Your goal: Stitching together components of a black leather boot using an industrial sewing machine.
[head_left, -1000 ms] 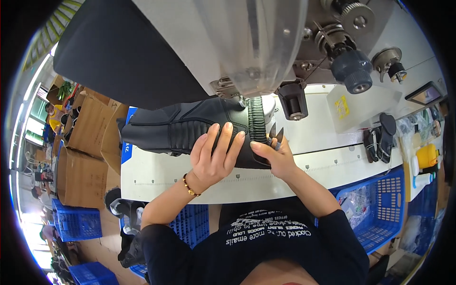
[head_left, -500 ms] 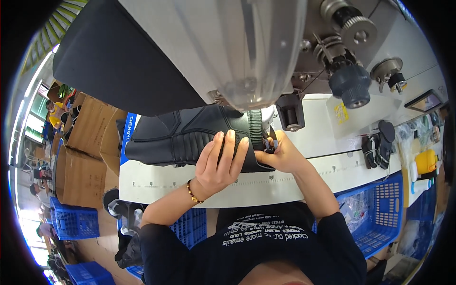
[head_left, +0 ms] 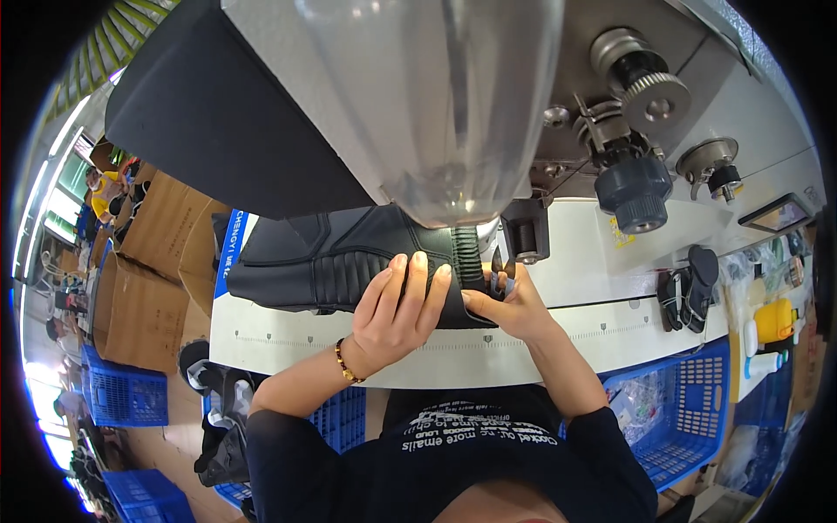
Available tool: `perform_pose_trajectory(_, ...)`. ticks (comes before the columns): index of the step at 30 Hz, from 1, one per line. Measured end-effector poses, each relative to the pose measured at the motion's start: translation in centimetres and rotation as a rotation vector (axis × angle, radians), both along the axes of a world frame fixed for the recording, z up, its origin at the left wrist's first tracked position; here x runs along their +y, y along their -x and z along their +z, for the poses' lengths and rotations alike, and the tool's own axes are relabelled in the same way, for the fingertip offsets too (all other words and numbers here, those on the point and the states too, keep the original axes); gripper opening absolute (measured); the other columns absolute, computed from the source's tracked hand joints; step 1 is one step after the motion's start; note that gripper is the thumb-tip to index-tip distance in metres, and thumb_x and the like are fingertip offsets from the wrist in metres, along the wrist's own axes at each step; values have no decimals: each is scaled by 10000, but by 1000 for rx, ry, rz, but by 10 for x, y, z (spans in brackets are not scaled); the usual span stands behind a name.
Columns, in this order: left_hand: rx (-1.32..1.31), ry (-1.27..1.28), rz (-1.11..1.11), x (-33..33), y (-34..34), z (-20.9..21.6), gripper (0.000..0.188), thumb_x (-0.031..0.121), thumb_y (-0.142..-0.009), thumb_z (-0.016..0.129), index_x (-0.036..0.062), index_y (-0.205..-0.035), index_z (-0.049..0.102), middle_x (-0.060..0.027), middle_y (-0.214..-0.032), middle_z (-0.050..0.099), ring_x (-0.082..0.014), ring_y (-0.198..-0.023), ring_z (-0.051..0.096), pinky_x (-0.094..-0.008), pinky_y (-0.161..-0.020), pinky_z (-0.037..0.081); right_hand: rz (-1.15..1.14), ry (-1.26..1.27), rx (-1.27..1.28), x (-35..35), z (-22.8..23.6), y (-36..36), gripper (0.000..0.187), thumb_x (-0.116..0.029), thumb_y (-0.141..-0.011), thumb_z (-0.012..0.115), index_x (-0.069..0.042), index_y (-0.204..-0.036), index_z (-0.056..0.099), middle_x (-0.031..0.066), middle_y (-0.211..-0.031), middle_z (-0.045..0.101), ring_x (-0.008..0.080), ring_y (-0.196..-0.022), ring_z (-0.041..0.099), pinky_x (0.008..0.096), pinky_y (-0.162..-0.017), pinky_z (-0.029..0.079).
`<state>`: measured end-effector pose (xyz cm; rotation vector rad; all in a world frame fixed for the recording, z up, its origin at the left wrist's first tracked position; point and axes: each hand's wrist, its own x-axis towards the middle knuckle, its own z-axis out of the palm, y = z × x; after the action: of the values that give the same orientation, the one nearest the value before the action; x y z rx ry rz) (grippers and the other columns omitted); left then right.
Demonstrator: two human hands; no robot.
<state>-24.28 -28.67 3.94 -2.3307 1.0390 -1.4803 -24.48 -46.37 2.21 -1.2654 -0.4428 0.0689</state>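
Note:
A black padded leather-like piece (head_left: 288,261) with ribbed panels lies across the pale machine bed, its far edge under the sewing machine head (head_left: 410,113). My left hand (head_left: 392,309) rests its fingers on the ribbed part and grips the near edge; its thumb is hidden. On the right, my right hand (head_left: 514,309) is closed around small thread snips (head_left: 500,277), their dark points upward, beside a gathered elastic band (head_left: 467,257). Its thumb presses the right edge of the piece. The needle area is hidden behind the machine head.
A ruled pale table edge (head_left: 602,329) runs in front of me. Black straps or a sandal (head_left: 693,288) lie at the right. Blue crates stand at right (head_left: 671,418) and left (head_left: 126,397), near cardboard boxes (head_left: 144,305). A yellow bottle (head_left: 774,322) stands far right.
The whole view has shifted slightly. Both hands stay on the black piece, and the snips' points show more clearly above my right hand.

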Motion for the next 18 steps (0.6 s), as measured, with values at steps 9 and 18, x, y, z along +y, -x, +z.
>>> perform_pose_trajectory(9, 50, 80, -23, 0, -1, 6, 226, 107, -745, 532, 104, -959, 603, -79, -910, 604, -208, -839, 590, -265, -767, 472, -85, 3, 72, 3, 0, 5, 56, -37, -750, 627, 2, -772, 593, -35, -641, 558, 12, -568, 473, 182, -478, 363)
perform_pose_trajectory(18, 0, 15, 3, -5, 0, 0, 217, 109, -746, 533, 97, -952, 598, -86, -887, 602, -203, -827, 588, -257, -756, 472, 25, 76, 94, -7, 5, -1, 22, -18, -738, 611, -1, -747, 601, -33, -646, 558, 18, -589, 477, 194, -504, 377)
